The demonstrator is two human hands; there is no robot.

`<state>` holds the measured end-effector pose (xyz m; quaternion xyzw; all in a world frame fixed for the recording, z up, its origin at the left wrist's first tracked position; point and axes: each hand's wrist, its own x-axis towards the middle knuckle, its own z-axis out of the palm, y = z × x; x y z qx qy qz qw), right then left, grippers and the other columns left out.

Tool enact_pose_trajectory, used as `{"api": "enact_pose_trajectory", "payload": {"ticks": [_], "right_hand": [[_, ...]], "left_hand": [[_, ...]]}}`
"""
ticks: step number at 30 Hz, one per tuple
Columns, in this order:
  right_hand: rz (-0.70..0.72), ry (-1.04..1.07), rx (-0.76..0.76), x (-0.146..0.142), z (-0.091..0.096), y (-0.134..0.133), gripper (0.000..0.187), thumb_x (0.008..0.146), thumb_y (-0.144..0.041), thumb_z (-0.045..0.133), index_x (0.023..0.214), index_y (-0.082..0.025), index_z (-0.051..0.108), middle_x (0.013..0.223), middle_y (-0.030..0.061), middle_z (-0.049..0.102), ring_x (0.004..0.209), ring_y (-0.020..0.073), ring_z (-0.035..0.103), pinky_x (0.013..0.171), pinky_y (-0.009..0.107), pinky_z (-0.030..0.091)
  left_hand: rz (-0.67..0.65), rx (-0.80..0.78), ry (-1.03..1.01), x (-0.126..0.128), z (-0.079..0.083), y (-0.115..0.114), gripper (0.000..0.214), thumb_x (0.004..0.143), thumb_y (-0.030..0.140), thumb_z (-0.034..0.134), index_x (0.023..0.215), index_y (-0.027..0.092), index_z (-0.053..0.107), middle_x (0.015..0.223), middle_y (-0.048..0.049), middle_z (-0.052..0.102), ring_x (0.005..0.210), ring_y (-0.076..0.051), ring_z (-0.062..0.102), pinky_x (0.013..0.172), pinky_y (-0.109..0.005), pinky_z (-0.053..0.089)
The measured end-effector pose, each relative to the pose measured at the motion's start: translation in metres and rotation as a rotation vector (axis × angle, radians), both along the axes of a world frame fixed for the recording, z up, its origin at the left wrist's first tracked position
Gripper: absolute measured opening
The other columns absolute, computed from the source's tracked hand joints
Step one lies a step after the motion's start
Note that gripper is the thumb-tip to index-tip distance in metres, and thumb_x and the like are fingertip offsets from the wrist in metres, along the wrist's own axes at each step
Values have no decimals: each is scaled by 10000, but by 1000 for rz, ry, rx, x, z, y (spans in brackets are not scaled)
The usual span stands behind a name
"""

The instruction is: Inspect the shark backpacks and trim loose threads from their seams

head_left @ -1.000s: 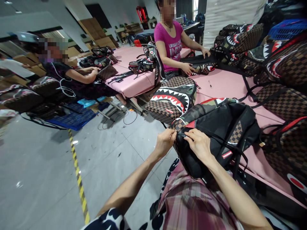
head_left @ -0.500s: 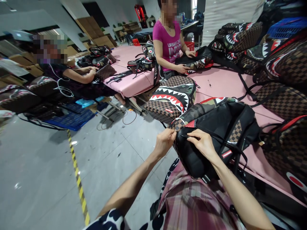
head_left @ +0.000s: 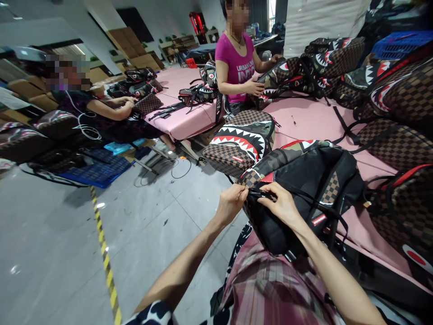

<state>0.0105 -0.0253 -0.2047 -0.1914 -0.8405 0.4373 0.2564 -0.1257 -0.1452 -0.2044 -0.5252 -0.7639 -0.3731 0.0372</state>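
A black backpack (head_left: 311, 174) with checkered and camouflage panels lies tilted at the table edge, against my lap. My left hand (head_left: 232, 201) is closed, pinching the checkered edge at the bag's near left corner. Just right of it, my right hand (head_left: 279, 203) is closed around a small, dark, shiny tool (head_left: 262, 193). That tool points toward my left fingertips; its exact kind is hard to make out. Black straps (head_left: 314, 203) lie across the bag beside my right wrist. Behind it rests a checkered backpack (head_left: 238, 142) with a shark-mouth print.
More checkered backpacks (head_left: 389, 142) crowd the right of the pink table (head_left: 311, 110). Across it a person in a pink shirt (head_left: 237, 67) handles another bag. At left, a second person (head_left: 101, 110) works near a blue crate (head_left: 101, 171). Yellow-black tape (head_left: 105, 257) marks the floor.
My right hand has shifted slightly left toward my left hand, and more of the dark tool shows. The person opposite has raised their bag and turned it more upright.
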Motion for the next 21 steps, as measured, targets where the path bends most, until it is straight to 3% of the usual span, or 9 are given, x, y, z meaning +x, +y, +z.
{"api": "enact_pose_trajectory", "payload": {"ticks": [3, 5, 7, 9, 12, 14, 18, 21], "right_hand": [[-123, -23, 61, -10, -5, -13, 182, 751, -305, 654, 909, -214, 656, 892, 11, 643, 783, 145, 613, 702, 248, 445], [-87, 18, 67, -14, -8, -17, 113, 801, -294, 598, 777, -201, 656, 768, 5, 632, 680, 132, 598, 625, 230, 430], [-15, 89, 71, -12, -8, -9, 171, 830, -294, 564, 719, -198, 652, 709, 4, 630, 650, 128, 596, 608, 223, 430], [-102, 98, 131, -4, -8, 8, 150, 824, -318, 578, 801, -204, 672, 802, 25, 661, 734, 154, 620, 653, 241, 446], [-349, -73, 280, 10, -11, 37, 231, 786, -323, 618, 993, -231, 666, 1056, 57, 652, 891, 221, 625, 681, 291, 451], [-358, -171, 299, 16, -16, 48, 218, 801, -257, 572, 995, -251, 671, 1045, 39, 666, 879, 223, 632, 661, 293, 445], [-309, -136, 124, 19, -22, 52, 207, 822, -223, 494, 892, -234, 689, 891, 32, 704, 816, 210, 642, 676, 293, 438], [-235, -33, -135, 24, -18, 49, 191, 799, -319, 536, 825, -190, 675, 781, 35, 692, 726, 196, 626, 647, 285, 435]], "left_hand": [[-25, 20, 4, -2, -1, 0, 194, 871, 235, 452, 785, 160, 609, 695, -8, 604, 616, -93, 546, 578, -197, 414], [-30, 34, 9, -3, -1, 0, 196, 870, 239, 461, 770, 159, 608, 668, 0, 586, 597, -89, 531, 563, -193, 403], [-33, 48, 11, -4, -1, -1, 197, 867, 247, 473, 751, 161, 607, 643, 9, 570, 576, -83, 513, 548, -190, 391], [-30, 50, 13, -4, 0, -2, 200, 862, 255, 481, 731, 163, 602, 631, 12, 562, 562, -80, 502, 542, -189, 385], [21, 2, 64, 1, 3, -1, 211, 862, 267, 482, 718, 167, 600, 630, 7, 564, 559, -87, 502, 542, -199, 386], [100, -41, 172, 6, 7, 5, 163, 851, 268, 508, 777, 172, 617, 716, -16, 612, 643, -115, 543, 583, -219, 404], [184, -199, 385, 16, 20, 32, 271, 822, 295, 575, 1064, 174, 587, 1053, -75, 629, 945, -214, 539, 704, -282, 432], [135, -347, 421, 18, 25, 47, 248, 865, 318, 517, 1058, 179, 588, 1021, -75, 628, 910, -216, 531, 648, -280, 420]]}}
